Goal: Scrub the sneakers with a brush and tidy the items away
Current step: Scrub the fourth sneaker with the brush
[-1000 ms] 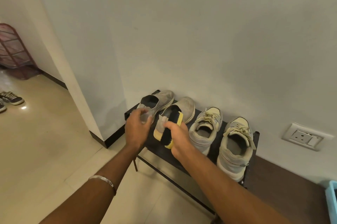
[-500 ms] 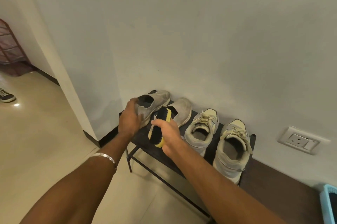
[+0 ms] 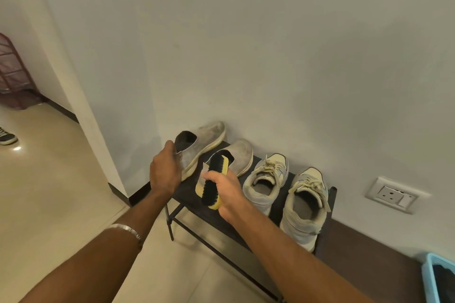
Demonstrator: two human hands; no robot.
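Several sneakers stand on a low black shoe rack (image 3: 246, 226) against the wall. My left hand (image 3: 165, 169) grips the heel of the leftmost grey slip-on sneaker (image 3: 204, 140), which is tilted with its toe toward the wall. My right hand (image 3: 226, 191) holds a yellow-backed brush with black bristles (image 3: 214, 182), bristles turned to the left, in front of the second grey slip-on (image 3: 238, 157). Two pale laced sneakers (image 3: 268, 179) (image 3: 305, 206) sit to the right on the rack.
A wall corner (image 3: 81, 105) juts out left of the rack. A wall socket (image 3: 396, 194) is low on the right. A blue basket (image 3: 435, 278) shows at the bottom right edge. A dark shoe (image 3: 7, 136) and a reddish rack (image 3: 12, 76) lie far left.
My left hand shifted onto the heel of the leftmost grey sneaker and tilted it up. The brush in my right hand turned so its bristles face left.
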